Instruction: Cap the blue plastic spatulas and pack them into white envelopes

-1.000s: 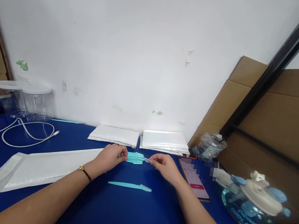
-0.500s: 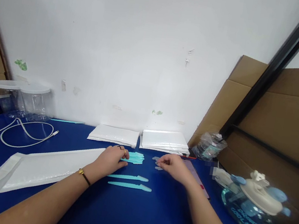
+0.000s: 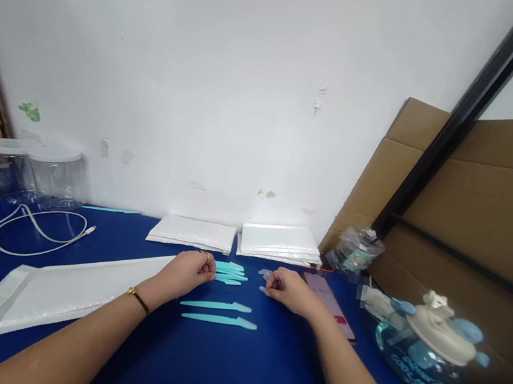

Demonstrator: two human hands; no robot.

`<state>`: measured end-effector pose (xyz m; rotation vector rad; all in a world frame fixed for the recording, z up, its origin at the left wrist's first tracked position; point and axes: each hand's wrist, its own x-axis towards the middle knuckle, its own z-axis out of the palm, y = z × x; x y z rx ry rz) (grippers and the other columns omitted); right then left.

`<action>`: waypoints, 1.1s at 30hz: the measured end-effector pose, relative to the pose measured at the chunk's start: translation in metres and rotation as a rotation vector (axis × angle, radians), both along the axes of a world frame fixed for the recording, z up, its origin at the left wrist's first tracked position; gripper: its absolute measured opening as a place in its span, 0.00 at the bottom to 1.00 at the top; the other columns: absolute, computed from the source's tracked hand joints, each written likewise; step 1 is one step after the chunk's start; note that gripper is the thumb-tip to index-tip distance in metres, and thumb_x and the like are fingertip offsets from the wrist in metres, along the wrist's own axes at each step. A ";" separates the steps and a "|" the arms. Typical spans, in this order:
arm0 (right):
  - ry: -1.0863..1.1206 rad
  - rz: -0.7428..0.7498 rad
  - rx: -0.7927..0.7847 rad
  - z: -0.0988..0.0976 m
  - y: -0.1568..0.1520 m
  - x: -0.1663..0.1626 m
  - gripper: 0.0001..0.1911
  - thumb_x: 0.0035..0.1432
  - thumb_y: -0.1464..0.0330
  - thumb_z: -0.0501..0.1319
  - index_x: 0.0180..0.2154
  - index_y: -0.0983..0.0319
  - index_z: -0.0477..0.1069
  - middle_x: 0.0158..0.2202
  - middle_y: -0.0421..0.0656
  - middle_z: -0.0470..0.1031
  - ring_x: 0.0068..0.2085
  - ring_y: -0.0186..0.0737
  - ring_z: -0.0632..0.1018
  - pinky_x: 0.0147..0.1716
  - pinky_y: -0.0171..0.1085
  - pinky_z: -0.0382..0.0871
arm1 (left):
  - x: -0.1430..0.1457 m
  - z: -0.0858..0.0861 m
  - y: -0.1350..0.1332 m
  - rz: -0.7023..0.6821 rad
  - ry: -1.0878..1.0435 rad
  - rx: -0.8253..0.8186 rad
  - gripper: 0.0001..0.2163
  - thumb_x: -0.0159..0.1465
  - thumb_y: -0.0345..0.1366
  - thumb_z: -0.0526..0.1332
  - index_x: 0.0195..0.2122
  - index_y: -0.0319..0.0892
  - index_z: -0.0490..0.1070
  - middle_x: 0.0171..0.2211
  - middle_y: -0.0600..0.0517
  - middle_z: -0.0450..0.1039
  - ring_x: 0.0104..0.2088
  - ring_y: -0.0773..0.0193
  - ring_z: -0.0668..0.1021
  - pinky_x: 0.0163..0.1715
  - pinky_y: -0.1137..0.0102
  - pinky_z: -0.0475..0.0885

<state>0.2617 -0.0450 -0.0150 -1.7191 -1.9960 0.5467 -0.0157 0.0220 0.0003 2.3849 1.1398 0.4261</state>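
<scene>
My left hand [image 3: 189,274] is pinched on the handle end of a turquoise eyebrow razor [image 3: 231,283], at the near side of a small pile of turquoise razors [image 3: 227,268]. Two more eyebrow razors, one farther [image 3: 216,305] and one nearer [image 3: 219,320], lie side by side in front on the blue table. To the right, my right hand [image 3: 288,289] has its thumb and fingers closed at some small translucent pieces that look like blade caps [image 3: 264,273]. Its fingertips cover most of whatever is in them.
A long white padded envelope [image 3: 60,291] lies under my left forearm. Two stacks of white envelopes, left [image 3: 192,232] and right [image 3: 280,241], rest by the wall. A phone [image 3: 328,307] and a clear jug [image 3: 426,349] stand right; lidded jars [image 3: 52,173] and a cable [image 3: 40,232] are left.
My left hand's fingers have closed on one razor, which has separated toward me from the pile. The right hand's fingertips have drawn together at the translucent pieces. The view has shifted slightly.
</scene>
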 end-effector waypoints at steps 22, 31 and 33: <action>0.104 0.146 -0.065 0.006 -0.004 -0.022 0.04 0.45 0.68 0.65 0.28 0.60 0.76 0.25 0.40 0.76 0.28 0.36 0.75 0.26 0.31 0.65 | 0.007 0.000 -0.012 -0.142 0.058 -0.084 0.08 0.55 0.40 0.56 0.29 0.43 0.72 0.24 0.55 0.70 0.24 0.68 0.69 0.22 0.75 0.57; 0.090 0.137 -0.082 0.009 -0.006 -0.027 0.05 0.45 0.66 0.66 0.27 0.60 0.77 0.25 0.39 0.76 0.27 0.36 0.75 0.25 0.30 0.64 | 0.008 -0.005 -0.009 -0.135 0.053 -0.075 0.07 0.55 0.40 0.57 0.29 0.44 0.72 0.24 0.55 0.71 0.25 0.68 0.69 0.22 0.75 0.58; 0.101 0.141 -0.063 0.007 -0.006 -0.032 0.05 0.45 0.67 0.65 0.28 0.60 0.77 0.25 0.39 0.76 0.28 0.36 0.75 0.26 0.30 0.64 | 0.010 -0.009 -0.009 -0.138 0.043 -0.075 0.07 0.55 0.40 0.57 0.29 0.44 0.72 0.24 0.56 0.71 0.25 0.68 0.69 0.23 0.75 0.58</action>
